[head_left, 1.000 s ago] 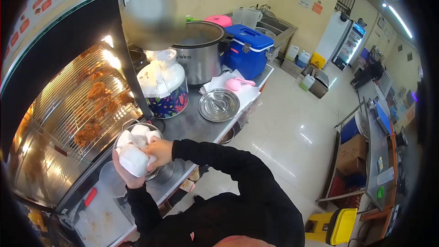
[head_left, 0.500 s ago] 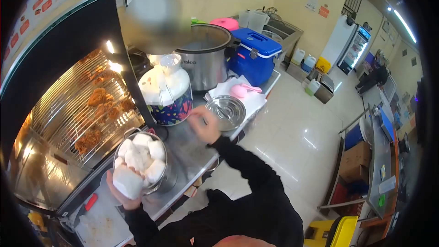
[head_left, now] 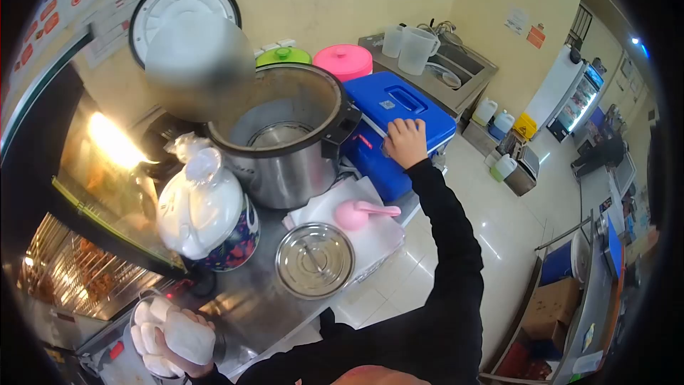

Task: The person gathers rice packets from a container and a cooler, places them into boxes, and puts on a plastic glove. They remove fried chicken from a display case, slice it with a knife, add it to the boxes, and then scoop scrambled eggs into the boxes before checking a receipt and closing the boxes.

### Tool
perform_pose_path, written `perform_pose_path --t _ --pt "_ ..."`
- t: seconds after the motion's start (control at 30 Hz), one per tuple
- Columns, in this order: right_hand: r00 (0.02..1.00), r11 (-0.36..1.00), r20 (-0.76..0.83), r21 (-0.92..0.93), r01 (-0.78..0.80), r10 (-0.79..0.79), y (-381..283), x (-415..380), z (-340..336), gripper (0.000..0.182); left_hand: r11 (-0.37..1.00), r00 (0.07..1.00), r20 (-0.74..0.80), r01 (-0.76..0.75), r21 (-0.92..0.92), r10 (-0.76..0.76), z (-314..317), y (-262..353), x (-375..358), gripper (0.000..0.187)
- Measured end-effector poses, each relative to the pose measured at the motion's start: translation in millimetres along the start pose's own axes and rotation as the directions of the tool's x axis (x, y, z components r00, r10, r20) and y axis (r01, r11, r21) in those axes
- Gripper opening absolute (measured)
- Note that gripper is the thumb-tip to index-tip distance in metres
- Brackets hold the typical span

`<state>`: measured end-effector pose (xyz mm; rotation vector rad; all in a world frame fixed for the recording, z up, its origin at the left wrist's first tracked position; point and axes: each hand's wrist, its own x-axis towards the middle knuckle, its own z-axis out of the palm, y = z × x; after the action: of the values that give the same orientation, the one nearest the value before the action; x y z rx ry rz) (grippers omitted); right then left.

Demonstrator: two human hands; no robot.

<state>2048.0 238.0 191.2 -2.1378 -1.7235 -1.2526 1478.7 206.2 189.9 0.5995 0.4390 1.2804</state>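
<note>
My left hand (head_left: pixel 187 363) is closed around a white wrapped bundle (head_left: pixel 189 338), holding it over a metal pot (head_left: pixel 222 346). Several similar white bundles (head_left: pixel 147 339) fill that pot. Out to the right, my right hand (head_left: pixel 406 144) is at the front edge of the blue cooler's lid (head_left: pixel 410 100), its fingers curled over the top. Below the lid, the cooler body (head_left: pixel 381 164) stands beside a large steel cooker (head_left: pixel 285 175), whose lid is raised and whose inside shows an inner pot.
A round metal lid (head_left: pixel 315 260) and a pink scoop (head_left: pixel 356 214) on white paper lie on the counter. A white-topped patterned container (head_left: pixel 206 214) stands near the lit food warmer (head_left: pixel 78 264). A sink (head_left: pixel 456 64) is behind the cooler. A blurred pale shape hides part of the raised lid.
My right hand has moved from near the round metal lid to the cooler's lid. My left hand still holds the white bundle. The view has shifted toward the cooker and cooler.
</note>
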Motion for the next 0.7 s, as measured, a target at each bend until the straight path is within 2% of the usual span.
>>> perform_pose_path --t 0.03,0.07,0.17,0.27,0.5,0.53,0.57,0.67,0.7 --pt "0.998 0.998 -0.015 -0.036 0.053 -0.053 2.4 2.7 3.7 0.024 0.999 0.999 0.032 -0.013 0.034 0.012 9.4 -8.3 10.2 0.052" --pt "0.97 0.99 -0.205 -0.086 0.115 -0.131 8.9 9.7 0.8 0.018 0.996 0.999 -0.022 -0.024 0.088 0.026 20.5 -15.0 16.8 0.051" --pt "0.938 0.997 -0.345 -0.071 0.02 -0.043 44.6 41.6 -21.7 0.011 0.999 0.999 -0.029 -0.023 0.034 0.024 42.6 -37.1 37.8 0.05" --pt "0.904 0.995 -0.423 -0.038 -0.087 0.063 86.4 69.5 -35.2 0.011 0.999 0.995 -0.101 0.006 0.039 -0.002 55.8 -53.6 54.8 0.052" --pt "0.841 0.987 -0.517 0.078 -0.142 0.162 151.1 83.4 -23.4 0.013 0.997 0.996 -0.093 0.009 0.079 -0.002 63.0 -67.6 69.6 0.049" --pt "0.827 0.964 -0.497 0.091 -0.252 0.263 170.0 83.8 -17.4 0.015 0.996 0.993 -0.116 0.015 0.085 -0.005 66.3 -70.0 73.0 0.048" --pt "0.817 0.949 -0.495 0.052 -0.312 0.296 185.7 86.0 -12.7 0.017 0.996 0.99 -0.144 0.017 0.085 -0.005 66.9 -71.1 74.0 0.048" --pt "0.786 0.87 -0.442 -0.024 -0.493 0.433 230.9 87.1 6.0 0.023 0.999 0.999 0.019 0.034 0.012 -0.034 61.4 -66.0 75.7 0.047" --pt "0.771 0.831 -0.391 -0.026 -0.555 0.502 246.1 85.5 12.9 0.026 0.997 1.0 0.017 -0.021 0.072 0.02 51.9 -58.5 75.0 0.051"
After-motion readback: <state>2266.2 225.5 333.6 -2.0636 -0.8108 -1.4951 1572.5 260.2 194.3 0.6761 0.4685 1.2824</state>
